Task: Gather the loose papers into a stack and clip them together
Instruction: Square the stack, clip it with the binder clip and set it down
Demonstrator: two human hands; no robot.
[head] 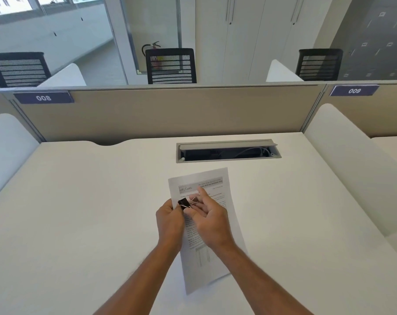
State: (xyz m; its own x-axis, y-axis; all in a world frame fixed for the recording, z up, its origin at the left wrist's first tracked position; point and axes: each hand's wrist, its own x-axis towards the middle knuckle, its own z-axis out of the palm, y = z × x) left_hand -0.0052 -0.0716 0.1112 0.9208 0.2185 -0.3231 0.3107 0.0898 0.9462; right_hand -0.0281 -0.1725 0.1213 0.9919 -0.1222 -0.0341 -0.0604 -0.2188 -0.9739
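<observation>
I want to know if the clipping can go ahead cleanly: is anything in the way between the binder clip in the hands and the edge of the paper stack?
Nothing visible blocks it. The binder clip is held between the left hand and right hand, just above the paper stack near its left edge. Only the hands cover the stack; the desk around it is bare.

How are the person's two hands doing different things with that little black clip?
The left hand is curled tight, pinching the black body of the binder clip, while the right hand is looser, its fingers at the clip's wire handles. The left hand shows its back to the camera; the right hand has its index finger stretched out over the papers. Both hands are held above the papers on the desk, meeting at the clip.
</observation>
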